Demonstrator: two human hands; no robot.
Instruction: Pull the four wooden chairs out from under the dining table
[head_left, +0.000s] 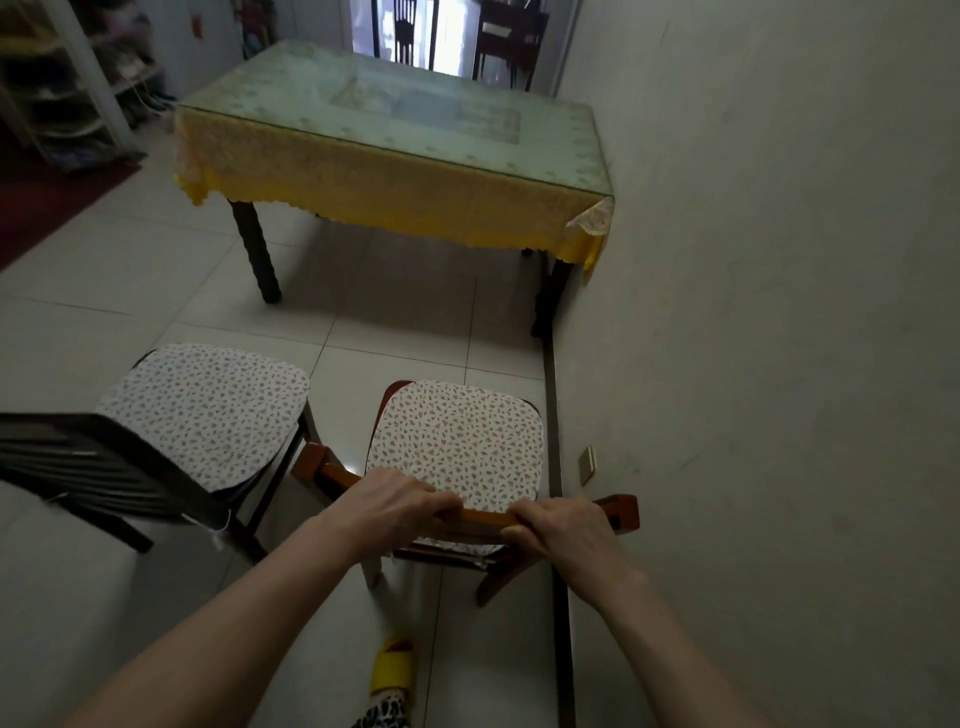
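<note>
A reddish wooden chair (457, 441) with a floral cushion stands right in front of me, well away from the dining table (395, 176). My left hand (395, 501) and my right hand (563, 527) both grip its curved top rail. A darker chair (202, 410) with the same kind of cushion stands to its left, also clear of the table. Two more chairs (511, 36) show beyond the table's far end. The table wears a yellow cloth under a glass top.
A wall (753, 312) runs close along the right side, with a dark skirting strip at its foot. A shelving unit (67, 93) and a dark red rug (52, 202) lie at the far left. My yellow slipper (393, 662) is on the pale tiled floor.
</note>
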